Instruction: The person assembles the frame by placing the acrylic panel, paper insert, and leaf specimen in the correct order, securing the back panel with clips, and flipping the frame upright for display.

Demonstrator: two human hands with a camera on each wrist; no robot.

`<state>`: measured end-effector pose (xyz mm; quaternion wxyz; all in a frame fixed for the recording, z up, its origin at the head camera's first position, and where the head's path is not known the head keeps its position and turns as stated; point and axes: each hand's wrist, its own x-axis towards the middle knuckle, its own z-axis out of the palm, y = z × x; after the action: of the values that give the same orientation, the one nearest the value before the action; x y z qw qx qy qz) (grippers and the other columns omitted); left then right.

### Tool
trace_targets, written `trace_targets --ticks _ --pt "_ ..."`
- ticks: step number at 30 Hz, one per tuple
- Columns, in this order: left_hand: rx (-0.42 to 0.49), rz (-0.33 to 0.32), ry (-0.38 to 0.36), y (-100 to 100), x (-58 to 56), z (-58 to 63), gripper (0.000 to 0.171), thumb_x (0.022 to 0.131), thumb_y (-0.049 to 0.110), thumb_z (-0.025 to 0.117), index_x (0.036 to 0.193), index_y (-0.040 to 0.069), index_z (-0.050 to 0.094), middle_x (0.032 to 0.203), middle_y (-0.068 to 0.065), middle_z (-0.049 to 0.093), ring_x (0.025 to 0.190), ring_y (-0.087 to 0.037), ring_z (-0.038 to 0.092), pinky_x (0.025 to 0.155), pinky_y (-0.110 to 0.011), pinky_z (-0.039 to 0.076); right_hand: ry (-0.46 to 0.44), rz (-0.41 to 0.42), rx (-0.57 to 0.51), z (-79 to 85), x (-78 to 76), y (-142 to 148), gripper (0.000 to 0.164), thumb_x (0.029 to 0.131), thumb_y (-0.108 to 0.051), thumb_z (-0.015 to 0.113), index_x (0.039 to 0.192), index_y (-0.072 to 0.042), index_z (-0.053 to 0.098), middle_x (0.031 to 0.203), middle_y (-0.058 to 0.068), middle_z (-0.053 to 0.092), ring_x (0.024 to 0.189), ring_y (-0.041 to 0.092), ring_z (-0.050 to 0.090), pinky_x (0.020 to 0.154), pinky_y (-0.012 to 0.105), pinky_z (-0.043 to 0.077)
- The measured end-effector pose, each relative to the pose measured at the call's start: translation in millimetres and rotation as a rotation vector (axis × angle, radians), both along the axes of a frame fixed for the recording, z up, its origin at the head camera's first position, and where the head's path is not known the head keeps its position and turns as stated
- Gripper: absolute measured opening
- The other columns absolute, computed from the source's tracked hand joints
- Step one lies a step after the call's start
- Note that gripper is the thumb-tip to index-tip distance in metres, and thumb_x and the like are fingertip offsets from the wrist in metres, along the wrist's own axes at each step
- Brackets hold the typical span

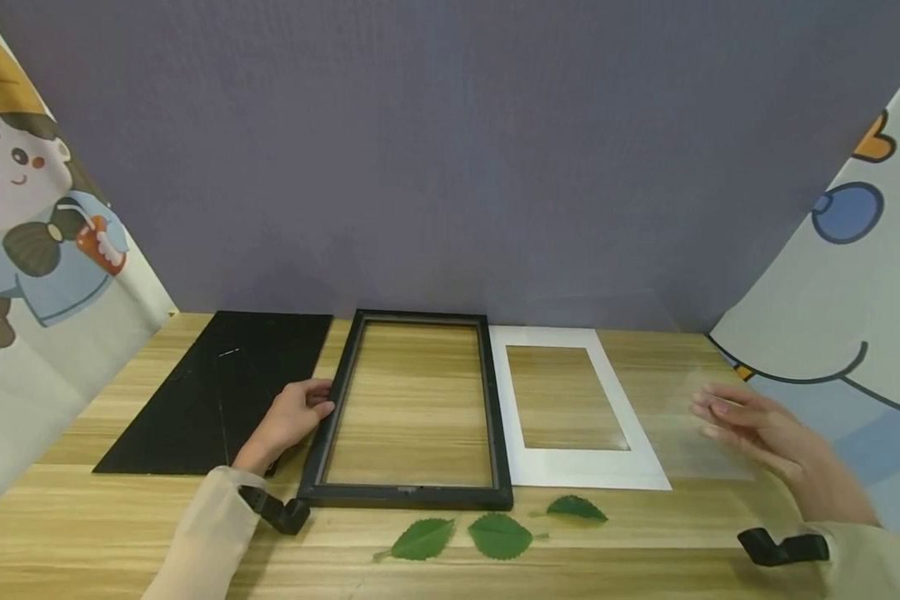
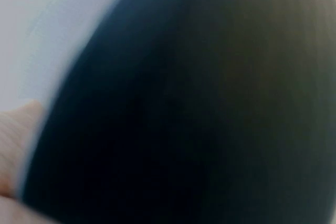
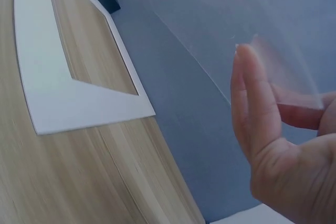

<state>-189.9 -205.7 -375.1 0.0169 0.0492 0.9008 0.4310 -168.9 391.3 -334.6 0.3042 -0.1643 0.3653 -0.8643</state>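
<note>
The clear, rectangular, rigid-looking transparent sheet (image 3: 210, 19) hangs tilted above the right part of the table, well to the right of the black rectangular open frame (image 1: 465, 498), where the right hand (image 1: 757, 429) pinches it near one edge between bent fingers and thumb. That one-sided hold looks like the main risk: the far end could sag or swing and knock the white cardboard mat (image 1: 570, 471) just right of the frame, or a slack pinch could let the sheet slip, while bare fingertips could smudge it. The left hand (image 1: 285, 421) is half curled against the frame's left rail; whether it truly grips or merely rests there I cannot tell, as its wrist view is dark and blurred. A careless push from it could skew the frame over the black flat board (image 1: 195, 400) on its left. Below the frame, three green serrated leaves (image 1: 500, 536) might be brushed by a sleeve. The sheet looks colourless, faintly hazy and straight-edged, almost vanishing against the wood-grain table (image 1: 420, 579).
</note>
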Motion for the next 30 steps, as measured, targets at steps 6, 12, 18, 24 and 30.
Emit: trace_targets --ticks 6,12,18,24,30 --pt "0.002 -0.002 -0.007 0.1 0.6 0.9 0.044 0.093 -0.001 0.054 0.134 -0.014 0.043 0.126 -0.033 0.053 0.114 -0.043 0.056 0.089 -0.047 0.051 0.012 0.022 -0.007 -1.8 -3.2 -8.9 0.050 0.100 0.010 0.015 0.122 0.003 0.059 0.122 0.020 0.063 0.116 0.031 0.060 0.095 0.039 0.049" --pt "0.006 -0.005 -0.012 -0.6 0.1 1.7 0.044 0.093 -0.001 0.053 0.134 -0.014 0.042 0.128 -0.033 0.052 0.115 -0.044 0.055 0.090 -0.047 0.051 0.034 0.017 -0.003 -5.8 -2.0 -15.9 0.049 0.100 0.011 0.015 0.122 0.003 0.058 0.121 0.021 0.063 0.115 0.030 0.061 0.095 0.038 0.049" --pt "0.003 -0.006 -0.008 0.2 0.8 2.8 0.044 0.093 0.000 0.054 0.133 -0.014 0.043 0.126 -0.034 0.052 0.114 -0.044 0.056 0.089 -0.047 0.052 0.033 0.043 -0.021 -6.9 -1.9 -25.4 0.048 0.100 0.010 0.016 0.123 0.002 0.058 0.123 0.021 0.062 0.116 0.031 0.060 0.095 0.038 0.049" --pt "0.012 0.001 -0.013 -0.5 0.4 1.1 0.044 0.093 -0.001 0.053 0.134 -0.014 0.043 0.127 -0.033 0.052 0.115 -0.043 0.056 0.090 -0.047 0.051 0.025 0.054 -0.005 -5.1 -3.3 -34.8 0.047 0.100 0.010 0.018 0.123 0.001 0.058 0.124 0.019 0.062 0.117 0.029 0.059 0.094 0.038 0.049" --pt "0.009 -0.003 -0.009 -0.8 -0.1 0.5 0.044 0.093 0.000 0.054 0.133 -0.014 0.044 0.126 -0.033 0.053 0.114 -0.043 0.056 0.089 -0.046 0.051 0.014 0.054 -0.011 -6.1 -4.7 -43.8 0.047 0.100 0.010 0.018 0.124 0.001 0.058 0.125 0.020 0.062 0.119 0.029 0.059 0.095 0.038 0.049"
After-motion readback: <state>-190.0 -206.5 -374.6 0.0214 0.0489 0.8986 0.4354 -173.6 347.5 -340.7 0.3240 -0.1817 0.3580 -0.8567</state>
